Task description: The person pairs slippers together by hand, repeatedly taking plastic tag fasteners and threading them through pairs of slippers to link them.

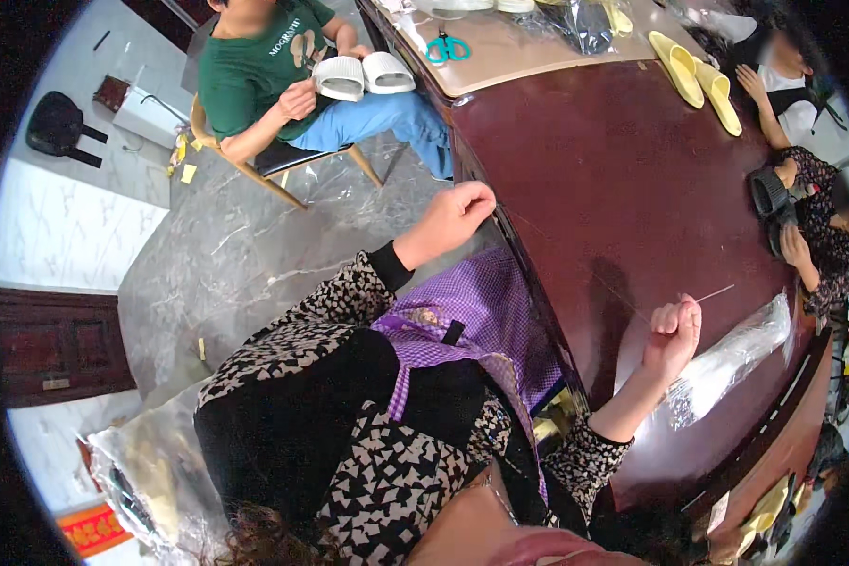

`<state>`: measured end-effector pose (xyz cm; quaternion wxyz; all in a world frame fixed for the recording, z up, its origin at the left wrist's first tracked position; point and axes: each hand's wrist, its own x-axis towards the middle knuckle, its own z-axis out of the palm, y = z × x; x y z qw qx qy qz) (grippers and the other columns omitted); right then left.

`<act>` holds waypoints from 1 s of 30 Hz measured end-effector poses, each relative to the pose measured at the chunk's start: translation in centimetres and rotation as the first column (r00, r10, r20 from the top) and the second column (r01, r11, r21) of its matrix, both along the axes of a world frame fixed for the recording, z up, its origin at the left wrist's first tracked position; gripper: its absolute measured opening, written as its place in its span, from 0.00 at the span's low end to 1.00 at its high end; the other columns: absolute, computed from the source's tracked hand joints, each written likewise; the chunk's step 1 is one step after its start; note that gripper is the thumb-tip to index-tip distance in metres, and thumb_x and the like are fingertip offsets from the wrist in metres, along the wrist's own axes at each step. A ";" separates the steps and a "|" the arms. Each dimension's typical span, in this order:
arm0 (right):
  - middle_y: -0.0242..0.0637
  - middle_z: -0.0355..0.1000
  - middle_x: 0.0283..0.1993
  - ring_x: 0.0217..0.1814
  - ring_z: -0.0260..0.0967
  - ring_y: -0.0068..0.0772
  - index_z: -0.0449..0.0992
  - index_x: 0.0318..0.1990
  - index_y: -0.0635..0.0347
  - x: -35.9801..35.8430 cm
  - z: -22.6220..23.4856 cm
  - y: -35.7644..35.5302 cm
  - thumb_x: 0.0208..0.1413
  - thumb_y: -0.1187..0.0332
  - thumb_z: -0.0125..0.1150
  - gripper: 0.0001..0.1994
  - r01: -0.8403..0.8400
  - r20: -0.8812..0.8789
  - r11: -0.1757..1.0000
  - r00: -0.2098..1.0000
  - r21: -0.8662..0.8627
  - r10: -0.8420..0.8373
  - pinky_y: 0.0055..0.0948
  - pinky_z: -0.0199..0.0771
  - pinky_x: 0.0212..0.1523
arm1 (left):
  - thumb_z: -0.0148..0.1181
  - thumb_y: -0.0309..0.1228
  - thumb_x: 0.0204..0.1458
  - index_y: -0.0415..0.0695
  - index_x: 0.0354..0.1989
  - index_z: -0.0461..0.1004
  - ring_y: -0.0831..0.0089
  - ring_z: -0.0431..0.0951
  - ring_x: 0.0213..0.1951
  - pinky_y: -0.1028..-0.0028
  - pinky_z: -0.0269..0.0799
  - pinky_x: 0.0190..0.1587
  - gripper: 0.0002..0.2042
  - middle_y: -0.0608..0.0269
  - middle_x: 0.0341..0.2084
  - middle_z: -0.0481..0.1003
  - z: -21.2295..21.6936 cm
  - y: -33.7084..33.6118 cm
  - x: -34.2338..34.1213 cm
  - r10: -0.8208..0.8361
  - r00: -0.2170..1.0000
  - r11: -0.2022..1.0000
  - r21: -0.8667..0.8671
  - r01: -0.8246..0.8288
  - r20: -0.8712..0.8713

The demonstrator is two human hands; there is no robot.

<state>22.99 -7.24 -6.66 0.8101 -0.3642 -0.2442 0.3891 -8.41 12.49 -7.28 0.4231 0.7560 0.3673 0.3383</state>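
Observation:
My right hand (673, 340) is raised over the dark red table, its fingers closed on a thin needle (715, 294) that points out to the right. Near the table's left edge, my left hand (455, 219) is closed in a pinch. A fine, faint thread (623, 291) seems to run across the table between the two hands; its end at the left fingers is too small to make out. Beneath my right hand and beside it lies a clear plastic bag (731, 368).
Yellow slippers (679, 71) and teal-handled scissors (448, 49) lie at the table's far end. At the far left, a seated person (255, 85) holds white slippers (387, 74). On the right, another person handles a dark slipper (769, 193). A plastic sack (160, 453) stands at lower left.

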 end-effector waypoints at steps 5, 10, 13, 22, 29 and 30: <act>0.24 0.52 0.16 0.17 0.46 0.17 0.71 0.40 0.63 -0.7 0.4 0.4 0.60 0.68 0.50 0.08 0.024 -0.041 0.998 0.999 -0.058 -0.026 0.19 0.48 0.19 | 0.54 0.26 0.53 0.38 0.34 0.72 0.83 0.68 0.26 0.78 0.65 0.28 0.05 0.68 0.22 0.71 0.4 -0.2 0.0 0.015 1.000 1.000 0.015 -0.015 0.017; 0.24 0.52 0.16 0.16 0.46 0.17 0.71 0.41 0.62 0.1 -0.2 0.1 0.60 0.68 0.50 0.08 0.021 -0.101 0.999 0.995 -0.023 -0.024 0.19 0.47 0.18 | 0.54 0.27 0.53 0.39 0.37 0.71 0.84 0.67 0.26 0.80 0.64 0.28 0.06 0.69 0.22 0.71 -0.4 -0.3 0.2 0.022 0.998 0.999 -0.036 -0.020 0.060; 0.23 0.52 0.16 0.16 0.45 0.17 0.71 0.41 0.62 0.5 -0.7 0.1 0.60 0.68 0.50 0.08 0.018 -0.132 1.000 0.991 -0.019 -0.020 0.19 0.46 0.18 | 0.54 0.26 0.53 0.39 0.39 0.71 0.85 0.67 0.26 0.80 0.63 0.28 0.07 0.70 0.22 0.70 -0.4 -0.4 0.2 0.022 0.997 0.997 -0.075 -0.016 0.068; 0.23 0.52 0.16 0.16 0.45 0.17 0.70 0.40 0.61 1.4 -1.8 0.7 0.61 0.68 0.47 0.07 -0.030 -0.220 1.000 0.975 0.002 0.029 0.20 0.48 0.18 | 0.53 0.26 0.53 0.39 0.40 0.71 0.85 0.67 0.26 0.80 0.64 0.28 0.08 0.70 0.22 0.70 -1.5 -0.5 0.3 -0.013 0.998 0.998 -0.060 0.017 0.066; 0.23 0.50 0.15 0.16 0.45 0.18 0.69 0.39 0.62 1.4 -1.9 0.6 0.62 0.69 0.46 0.07 -0.027 -0.297 1.000 0.954 0.003 0.026 0.20 0.48 0.18 | 0.53 0.25 0.53 0.39 0.40 0.71 0.83 0.70 0.27 0.79 0.67 0.30 0.08 0.68 0.24 0.72 -1.4 -0.6 0.2 -0.030 0.999 0.995 -0.093 0.033 0.036; 0.23 0.50 0.15 0.16 0.45 0.18 0.69 0.39 0.62 1.5 -2.0 0.5 0.62 0.69 0.46 0.07 -0.024 -0.303 1.000 0.953 0.001 0.023 0.20 0.48 0.18 | 0.54 0.25 0.53 0.39 0.40 0.71 0.83 0.70 0.27 0.79 0.67 0.30 0.08 0.68 0.24 0.72 -1.5 -0.7 0.3 -0.023 0.999 0.995 -0.092 0.027 0.040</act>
